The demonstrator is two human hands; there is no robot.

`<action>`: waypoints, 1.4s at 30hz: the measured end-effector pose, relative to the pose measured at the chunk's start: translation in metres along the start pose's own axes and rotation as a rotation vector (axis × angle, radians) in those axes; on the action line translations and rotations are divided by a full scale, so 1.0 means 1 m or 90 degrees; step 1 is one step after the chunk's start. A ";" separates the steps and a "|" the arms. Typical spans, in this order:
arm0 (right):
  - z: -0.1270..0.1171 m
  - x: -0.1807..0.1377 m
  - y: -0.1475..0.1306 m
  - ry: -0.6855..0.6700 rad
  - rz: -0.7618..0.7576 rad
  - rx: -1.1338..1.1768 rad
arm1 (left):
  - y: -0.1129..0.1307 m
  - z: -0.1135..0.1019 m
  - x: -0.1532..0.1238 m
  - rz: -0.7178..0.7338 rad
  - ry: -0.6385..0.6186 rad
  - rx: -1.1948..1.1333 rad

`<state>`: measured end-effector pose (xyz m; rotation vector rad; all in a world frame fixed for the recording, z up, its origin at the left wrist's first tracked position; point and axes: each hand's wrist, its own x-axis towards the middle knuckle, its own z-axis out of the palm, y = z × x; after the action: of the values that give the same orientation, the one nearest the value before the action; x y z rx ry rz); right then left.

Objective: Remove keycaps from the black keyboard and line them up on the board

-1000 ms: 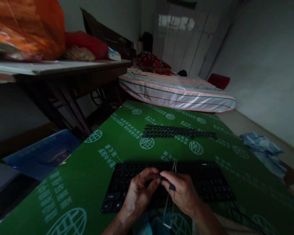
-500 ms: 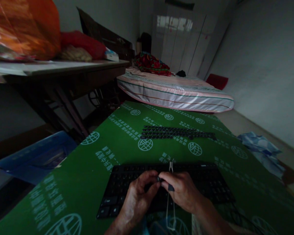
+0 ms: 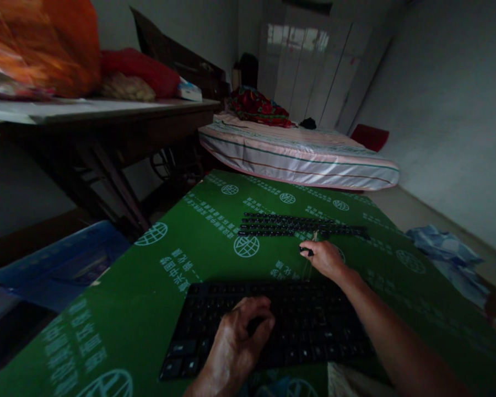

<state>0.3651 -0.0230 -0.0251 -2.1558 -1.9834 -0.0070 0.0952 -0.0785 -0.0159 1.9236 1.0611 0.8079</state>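
A black keyboard lies on the green board in front of me. My left hand rests over its left-middle part, fingers curled, with a gap between thumb and forefinger and nothing visible in it. Farther out, my right hand pinches a small black keycap at its fingertips. A thin wire keycap puller is also in that hand, its wires showing above and below the fingers. Just beyond are rows of loose black keycaps set out on the board.
The green printed board serves as the work surface. At left stand a blue bin and a table bearing an orange bag. A bed is behind; blue-white cloth lies at right.
My right hand has left my left hand above the keyboard and moved forward to the keycap rows, carrying the keycap and puller. My left hand has stayed over the keyboard, its fingertips now apart.
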 end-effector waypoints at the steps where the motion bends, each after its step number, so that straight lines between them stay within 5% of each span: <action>1: 0.002 0.003 0.002 -0.009 0.006 -0.004 | 0.000 0.000 0.000 0.002 -0.001 -0.002; 42: 0.015 0.055 0.011 -0.041 0.066 -0.005 | 0.003 -0.002 0.001 0.027 -0.027 0.015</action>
<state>0.3790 0.0329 -0.0329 -2.2883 -1.9056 0.0704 0.0955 -0.0778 -0.0126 1.9794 1.0123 0.7785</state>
